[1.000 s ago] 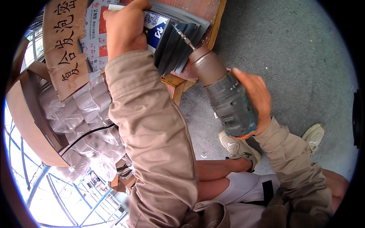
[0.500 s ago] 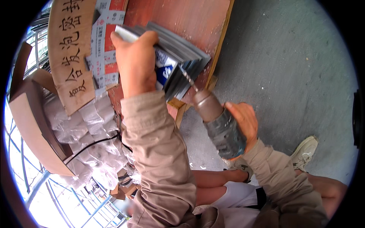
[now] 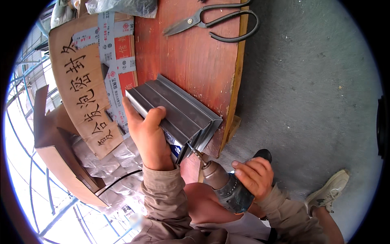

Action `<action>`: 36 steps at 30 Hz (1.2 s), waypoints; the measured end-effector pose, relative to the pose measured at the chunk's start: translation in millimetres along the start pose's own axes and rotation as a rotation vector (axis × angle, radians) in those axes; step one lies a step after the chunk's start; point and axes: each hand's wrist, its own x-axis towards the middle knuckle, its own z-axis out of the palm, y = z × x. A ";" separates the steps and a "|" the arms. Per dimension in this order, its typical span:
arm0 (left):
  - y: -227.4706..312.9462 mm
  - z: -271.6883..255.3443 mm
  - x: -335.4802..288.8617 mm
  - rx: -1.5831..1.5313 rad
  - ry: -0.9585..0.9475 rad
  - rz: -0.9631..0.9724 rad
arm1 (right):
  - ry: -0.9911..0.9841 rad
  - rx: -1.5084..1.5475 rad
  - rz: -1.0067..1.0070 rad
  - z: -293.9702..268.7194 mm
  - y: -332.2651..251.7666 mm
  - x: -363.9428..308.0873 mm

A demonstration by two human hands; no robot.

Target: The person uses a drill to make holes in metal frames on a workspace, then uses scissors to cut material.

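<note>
A dark grey ribbed profile piece lies slantwise on the reddish-brown tabletop, near its right edge. My left hand is closed on its near left side, thumb on top. A blue and white label shows partly beside that hand. My right hand grips a cordless drill with a brown chuck, held below and right of the piece. Its drill bit points up and left, the tip at the piece's near corner. Whether the tip has entered the material, I cannot tell.
Black-handled scissors lie at the table's far end. Cardboard with tape and handwriting stands along the left side. An open cardboard box with clear plastic-wrapped items sits near left. Grey floor spreads to the right.
The view has shifted, bringing the scissors into the picture. The profile piece now shows its broad ribbed top and less of its label. The drill remains at its near corner.
</note>
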 end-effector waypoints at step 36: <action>6.7 3.4 -6.3 0.015 -0.002 -0.021 | -0.018 0.152 0.110 9.7 -1.2 -2.0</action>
